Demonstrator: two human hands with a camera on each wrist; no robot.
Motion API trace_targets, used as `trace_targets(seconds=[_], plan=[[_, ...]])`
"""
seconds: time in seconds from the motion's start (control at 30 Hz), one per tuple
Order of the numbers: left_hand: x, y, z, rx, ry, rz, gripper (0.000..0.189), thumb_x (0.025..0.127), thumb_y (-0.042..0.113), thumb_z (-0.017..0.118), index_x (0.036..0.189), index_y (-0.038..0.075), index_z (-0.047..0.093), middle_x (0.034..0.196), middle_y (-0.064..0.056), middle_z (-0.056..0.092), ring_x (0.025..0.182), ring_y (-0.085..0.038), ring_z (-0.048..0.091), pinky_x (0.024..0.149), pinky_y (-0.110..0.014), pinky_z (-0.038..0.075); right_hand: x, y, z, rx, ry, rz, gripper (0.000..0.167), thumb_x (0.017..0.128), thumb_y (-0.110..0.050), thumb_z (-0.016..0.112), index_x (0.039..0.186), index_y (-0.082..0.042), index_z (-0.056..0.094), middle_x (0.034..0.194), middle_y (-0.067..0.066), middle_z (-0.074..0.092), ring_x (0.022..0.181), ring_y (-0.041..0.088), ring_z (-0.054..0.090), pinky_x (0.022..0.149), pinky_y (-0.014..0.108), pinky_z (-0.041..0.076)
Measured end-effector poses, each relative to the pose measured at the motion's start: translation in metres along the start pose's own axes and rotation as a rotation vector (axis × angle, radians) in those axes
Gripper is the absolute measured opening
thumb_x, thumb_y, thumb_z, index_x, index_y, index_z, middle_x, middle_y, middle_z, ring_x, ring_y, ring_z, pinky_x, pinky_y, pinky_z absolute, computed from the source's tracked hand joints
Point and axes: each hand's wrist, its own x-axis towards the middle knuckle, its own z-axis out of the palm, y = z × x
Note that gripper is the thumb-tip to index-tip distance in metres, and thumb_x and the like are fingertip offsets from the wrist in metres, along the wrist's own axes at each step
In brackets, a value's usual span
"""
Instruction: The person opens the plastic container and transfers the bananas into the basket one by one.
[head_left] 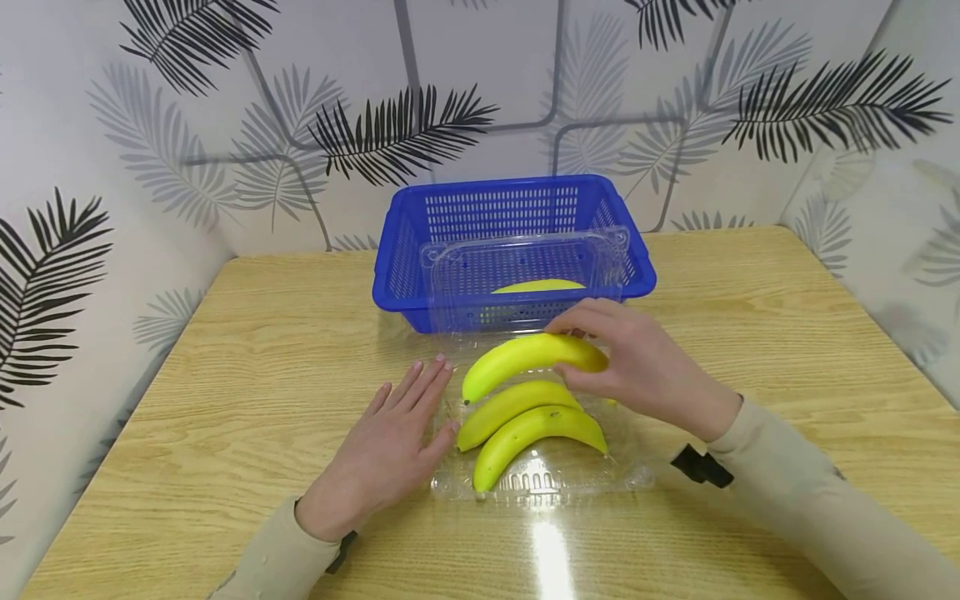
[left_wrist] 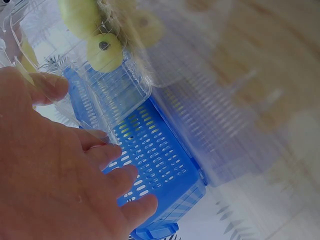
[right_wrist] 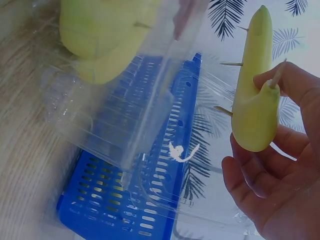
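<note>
In the head view, my right hand (head_left: 637,362) grips a yellow banana (head_left: 517,358) near its right end, at the back of an open clear plastic clamshell container (head_left: 630,477). Thin pointed bits stick out of the held banana (right_wrist: 255,95) in the right wrist view. Two more bananas lie side by side in the container: a rear one (head_left: 510,408) and a front one (head_left: 536,429). Beside the container's left edge is my left hand (head_left: 390,446), palm down, fingers stretched out. Its thumb meets the container's side in the left wrist view.
A blue perforated basket (head_left: 397,242) stands behind the container, against the patterned wall. Another banana (head_left: 540,286) shows inside it. The container's raised clear lid (head_left: 442,283) leans over the basket's front rim. Everything stands on a wood-grain table (head_left: 247,350).
</note>
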Motion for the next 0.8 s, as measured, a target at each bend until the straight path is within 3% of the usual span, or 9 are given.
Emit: trace_targets(seconds=[0.53,0.8], plan=[[0.0,-0.001,0.0,-0.001,0.004,0.004,0.065,0.104,0.045,0.039,0.158,0.015,0.021,0.163,0.003,0.012,0.149,-0.021,0.012,0.118,-0.051,0.015,0.003,-0.007,-0.016,-0.033,0.06,-0.039,0.035,0.078,-0.012,0.079,0.111,-0.011,0.069,0.107,-0.004,0.064,0.092,0.009,0.057,0.077,0.028,0.052],[-0.001,-0.001,0.0,-0.001,0.001,0.004,0.065,0.104,0.045,0.039,0.158,0.015,0.02,0.163,0.003,0.012,0.149,-0.02,0.011,0.118,-0.052,0.015,0.007,-0.01,-0.026,-0.044,0.101,-0.097,0.035,0.077,-0.01,0.079,0.11,-0.009,0.069,0.104,-0.003,0.064,0.091,0.009,0.057,0.078,0.02,0.048]])
